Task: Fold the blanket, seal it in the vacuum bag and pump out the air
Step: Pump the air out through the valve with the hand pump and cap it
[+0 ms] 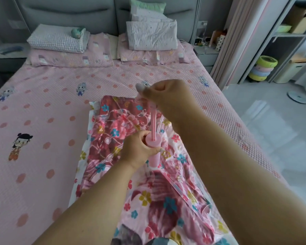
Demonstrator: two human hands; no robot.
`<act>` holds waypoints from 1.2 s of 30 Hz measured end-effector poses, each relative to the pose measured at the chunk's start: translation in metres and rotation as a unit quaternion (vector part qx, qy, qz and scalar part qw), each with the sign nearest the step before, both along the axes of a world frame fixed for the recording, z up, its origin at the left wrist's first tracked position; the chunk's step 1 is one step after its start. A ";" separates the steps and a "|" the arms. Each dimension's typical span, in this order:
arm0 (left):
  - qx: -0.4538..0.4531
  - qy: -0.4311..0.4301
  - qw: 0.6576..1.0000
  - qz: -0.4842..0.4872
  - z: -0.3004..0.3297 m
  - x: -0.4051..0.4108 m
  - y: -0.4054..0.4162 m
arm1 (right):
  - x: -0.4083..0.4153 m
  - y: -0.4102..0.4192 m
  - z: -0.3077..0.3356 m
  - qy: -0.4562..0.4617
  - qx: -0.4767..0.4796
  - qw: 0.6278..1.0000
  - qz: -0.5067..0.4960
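A clear vacuum bag (pixel 94 133) lies flat on the bed with a folded red and pink floral blanket (pixel 159 200) inside it. A pink hand pump (pixel 155 156) stands upright on the bag near its middle. My left hand (pixel 140 149) grips the pump's cylinder just under its top cap. My right hand (pixel 163 93) holds the handle at the top of the pump's thin pink rod (pixel 153 119), which is drawn far out of the cylinder. The handle itself is hidden inside my fist.
The bed (pixel 42 103) has a pink dotted sheet with cartoon figures. Pillows (pixel 60 39) and a folded quilt (pixel 151 35) sit at the headboard. The bed's right edge drops to a pale floor (pixel 272 121), with shelves (pixel 281 41) beyond.
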State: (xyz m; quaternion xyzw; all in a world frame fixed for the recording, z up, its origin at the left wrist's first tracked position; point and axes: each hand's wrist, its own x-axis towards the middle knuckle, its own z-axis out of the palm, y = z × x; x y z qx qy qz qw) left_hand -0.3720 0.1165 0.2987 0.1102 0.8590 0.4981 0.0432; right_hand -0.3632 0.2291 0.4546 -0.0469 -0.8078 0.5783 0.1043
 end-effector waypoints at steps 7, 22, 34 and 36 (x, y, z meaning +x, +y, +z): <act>-0.030 0.008 1.000 -0.002 -0.010 0.002 -0.002 | 0.015 -0.003 -0.050 -0.203 0.102 0.974 0.018; -0.029 -0.008 1.000 0.002 -0.025 -0.004 -0.002 | -0.006 0.001 -0.016 -0.003 0.014 0.999 0.034; -0.031 0.003 1.000 0.001 -0.016 -0.002 0.001 | -0.008 0.008 -0.026 -0.027 -0.006 0.999 0.021; -0.036 0.013 0.999 0.006 -0.016 0.000 0.001 | -0.002 0.007 -0.038 -0.070 0.012 0.997 0.028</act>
